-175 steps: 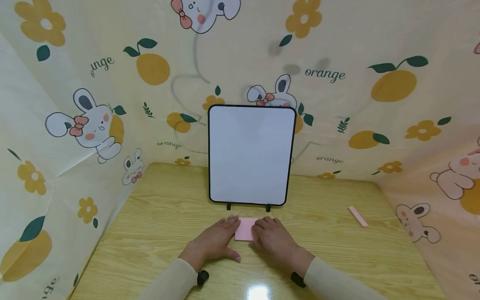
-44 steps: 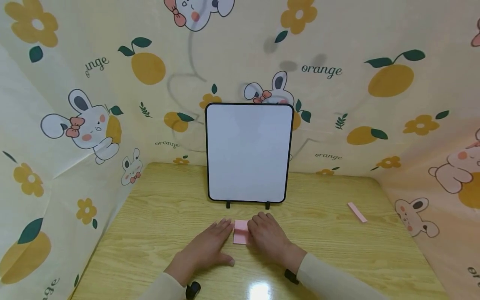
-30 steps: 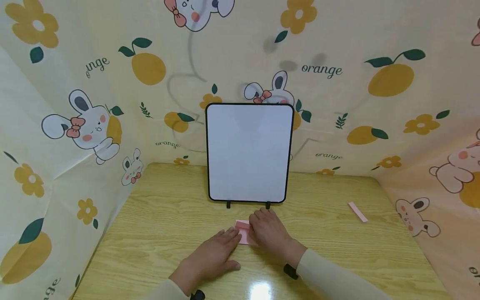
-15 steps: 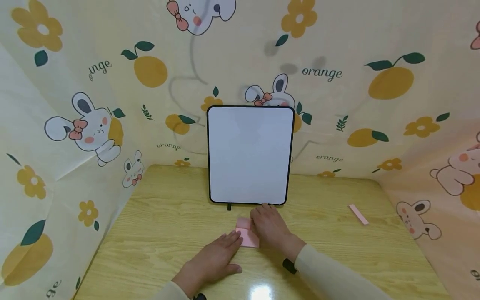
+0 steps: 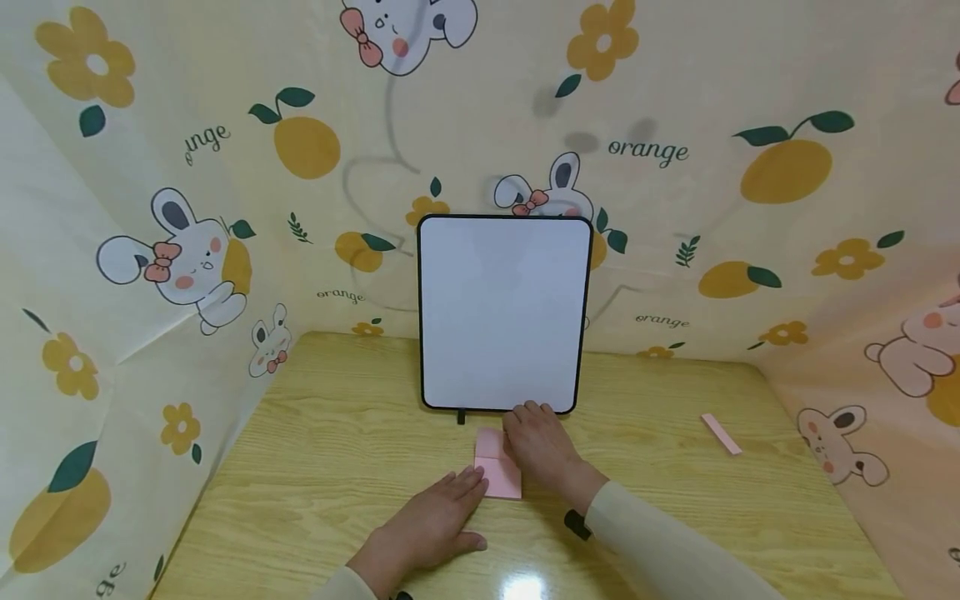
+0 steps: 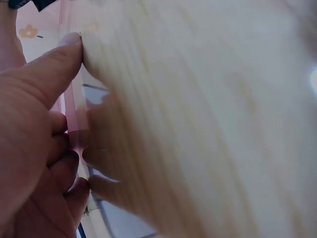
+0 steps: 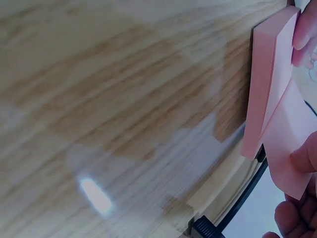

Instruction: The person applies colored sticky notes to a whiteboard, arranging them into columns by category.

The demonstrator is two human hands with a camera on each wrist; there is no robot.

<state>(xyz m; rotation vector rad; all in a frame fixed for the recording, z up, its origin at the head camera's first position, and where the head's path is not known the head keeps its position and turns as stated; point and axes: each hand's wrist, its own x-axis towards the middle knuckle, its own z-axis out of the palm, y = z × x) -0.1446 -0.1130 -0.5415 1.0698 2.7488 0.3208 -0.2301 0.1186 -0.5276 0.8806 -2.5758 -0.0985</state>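
Note:
A pink sticky note pad [image 5: 504,481] lies on the wooden table in front of me. Its top sheet [image 5: 489,444] is lifted and bent back toward the whiteboard; in the right wrist view that sheet [image 7: 287,134] rises from the thick pad [image 7: 262,74]. My right hand [image 5: 546,447] pinches the sheet, with the thumb on its face and curled fingers behind. My left hand [image 5: 435,523] rests with extended fingers at the pad's left edge, its thumb spread away. In the left wrist view, the left hand [image 6: 29,129] hides much of the pad.
A white board [image 5: 502,312] with a black frame stands behind the pad on small black feet [image 5: 461,416]; the right hand covers one foot. A narrow pink strip [image 5: 722,434] lies at the right. Patterned cloth [image 5: 645,217] surrounds the table.
The pad lay flat between both hands at first. The right hand has since moved away toward the whiteboard, raising the top sheet; the left hand has settled on the pad's left edge.

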